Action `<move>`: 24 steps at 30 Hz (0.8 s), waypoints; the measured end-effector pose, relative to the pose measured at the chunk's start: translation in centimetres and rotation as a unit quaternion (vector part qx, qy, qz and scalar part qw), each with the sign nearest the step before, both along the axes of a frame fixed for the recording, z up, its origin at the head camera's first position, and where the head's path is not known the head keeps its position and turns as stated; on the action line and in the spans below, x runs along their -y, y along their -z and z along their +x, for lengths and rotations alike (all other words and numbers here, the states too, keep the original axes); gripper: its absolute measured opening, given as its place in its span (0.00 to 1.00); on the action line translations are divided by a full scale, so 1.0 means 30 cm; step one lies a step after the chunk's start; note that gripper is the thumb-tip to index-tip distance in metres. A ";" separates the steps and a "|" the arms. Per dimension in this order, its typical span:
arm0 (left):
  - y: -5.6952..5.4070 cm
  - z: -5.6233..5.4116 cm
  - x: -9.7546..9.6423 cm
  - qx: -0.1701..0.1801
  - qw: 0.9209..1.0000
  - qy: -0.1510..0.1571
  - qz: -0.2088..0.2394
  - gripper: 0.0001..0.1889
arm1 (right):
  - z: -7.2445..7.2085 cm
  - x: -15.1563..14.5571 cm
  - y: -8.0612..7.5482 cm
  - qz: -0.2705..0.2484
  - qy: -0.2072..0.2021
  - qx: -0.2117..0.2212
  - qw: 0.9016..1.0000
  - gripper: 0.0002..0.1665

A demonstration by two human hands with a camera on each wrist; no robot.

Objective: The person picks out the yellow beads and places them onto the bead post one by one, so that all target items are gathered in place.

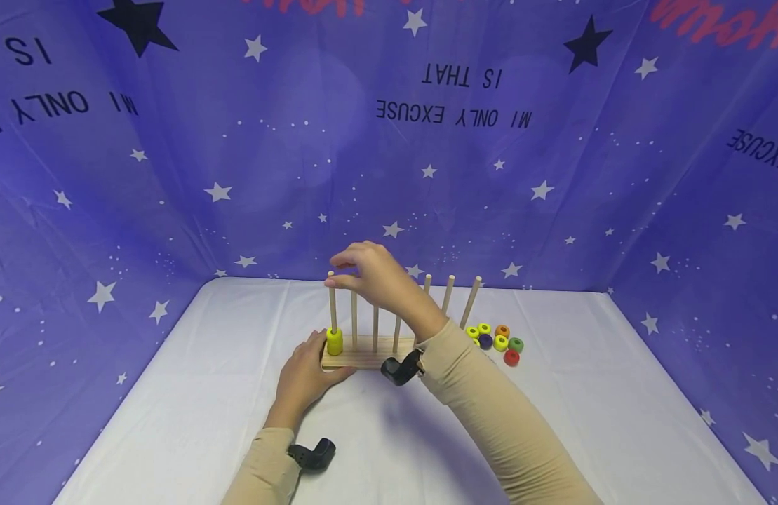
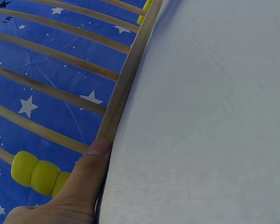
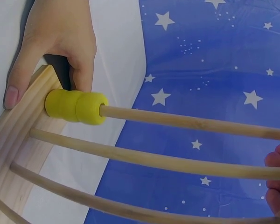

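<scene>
Yellow beads (image 1: 334,342) sit on the peg (image 1: 333,308) we're apparently loading, our left hand (image 1: 303,375) gripping the base (image 1: 366,358), our right hand (image 1: 381,279), loosely parted, seemingly empty, probably needing another bead.

Blue-violet backdrop (image 1: 363,175), lightly creased, behind and along both sides of the table. Print on it: scattered white stars (image 1: 392,230), two black stars (image 1: 588,44) high up, small white dots, black lettering (image 1: 457,114) upside down, red lettering (image 1: 698,17) cropped at the top edge. White tablecloth (image 1: 616,421), faintly creased.
</scene>
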State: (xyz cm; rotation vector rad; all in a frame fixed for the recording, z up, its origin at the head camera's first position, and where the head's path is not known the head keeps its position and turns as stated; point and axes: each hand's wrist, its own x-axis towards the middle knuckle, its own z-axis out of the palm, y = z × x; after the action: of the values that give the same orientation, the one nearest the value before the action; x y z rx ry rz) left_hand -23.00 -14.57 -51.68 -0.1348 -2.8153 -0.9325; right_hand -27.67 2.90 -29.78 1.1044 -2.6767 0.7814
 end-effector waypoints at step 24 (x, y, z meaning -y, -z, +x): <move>0.009 -0.004 -0.008 0.020 1.000 -0.016 -0.012 0.55 | -0.001 -0.239 -0.051 -0.081 0.046 -0.047 0.995 0.21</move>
State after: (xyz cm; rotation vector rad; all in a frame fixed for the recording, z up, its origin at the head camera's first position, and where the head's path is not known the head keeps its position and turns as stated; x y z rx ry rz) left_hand -23.11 -14.32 -51.95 -0.0733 -2.8579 -0.9035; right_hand -27.70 10.05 -28.24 0.9486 -2.5166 0.8875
